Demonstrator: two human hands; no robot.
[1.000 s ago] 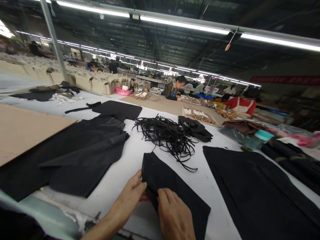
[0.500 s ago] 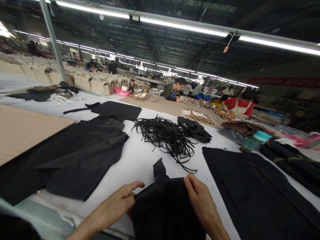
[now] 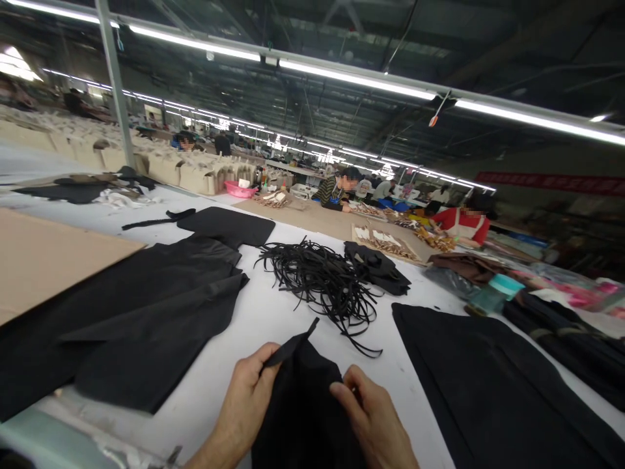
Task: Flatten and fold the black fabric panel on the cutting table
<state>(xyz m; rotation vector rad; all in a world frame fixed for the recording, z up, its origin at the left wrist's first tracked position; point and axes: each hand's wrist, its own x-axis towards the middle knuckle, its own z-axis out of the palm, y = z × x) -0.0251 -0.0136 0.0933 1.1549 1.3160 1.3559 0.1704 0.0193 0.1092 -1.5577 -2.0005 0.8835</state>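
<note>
A black fabric piece [image 3: 303,410] is held up between my two hands over the near edge of the white table [image 3: 258,319]. My left hand [image 3: 247,404] is closed on its left edge, with a narrow flap sticking up past the thumb. My right hand [image 3: 375,423] is closed on its right side, fingers curled into the cloth. Just beyond lies a tangle of black straps [image 3: 322,280].
Large black fabric panels lie to the left [image 3: 146,306] and right [image 3: 488,384]. A cardboard sheet [image 3: 43,254] sits far left. A small black bundle [image 3: 375,270] and a teal-lidded container [image 3: 493,293] lie further back. Other people work at tables behind.
The fabric piece was lifted off the table, turned and gathered between my hands. My hands have drawn closer together and the view has tilted slightly.
</note>
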